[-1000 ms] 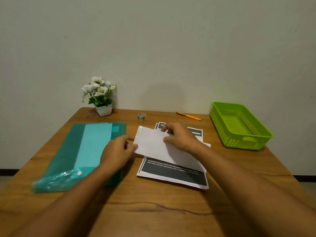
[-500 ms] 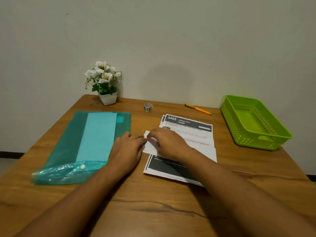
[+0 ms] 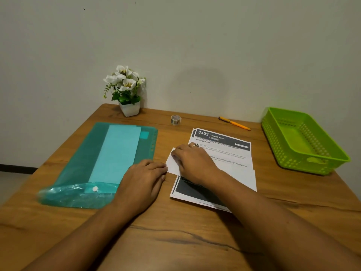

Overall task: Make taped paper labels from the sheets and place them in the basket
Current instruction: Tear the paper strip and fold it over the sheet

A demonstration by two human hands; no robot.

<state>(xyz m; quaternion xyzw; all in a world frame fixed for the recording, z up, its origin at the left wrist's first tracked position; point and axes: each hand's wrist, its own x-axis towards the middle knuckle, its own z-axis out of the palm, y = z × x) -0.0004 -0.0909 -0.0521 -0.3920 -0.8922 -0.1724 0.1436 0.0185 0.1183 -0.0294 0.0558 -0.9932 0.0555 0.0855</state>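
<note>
A white sheet (image 3: 239,174) lies folded over on top of the printed sheets (image 3: 221,142) in the middle of the wooden table. My right hand (image 3: 194,164) presses down on the folded sheet's left end, fingers curled at the crease. My left hand (image 3: 143,179) lies palm down beside it, its fingertips on the sheet's left edge. The green basket (image 3: 312,167) stands at the right edge of the table with nothing in it. A small tape roll (image 3: 175,119) and an orange pen (image 3: 234,123) lie near the wall behind the sheets.
A teal plastic folder (image 3: 109,163) holding a pale sheet lies on the left half of the table. A white pot of artificial flowers (image 3: 128,92) stands at the back left against the wall. Bare wood lies in front of my arms.
The sheet was held up off the table in both hands; it now lies folded flat on the printed sheets. Both hands came down with it, and the printed header is uncovered.
</note>
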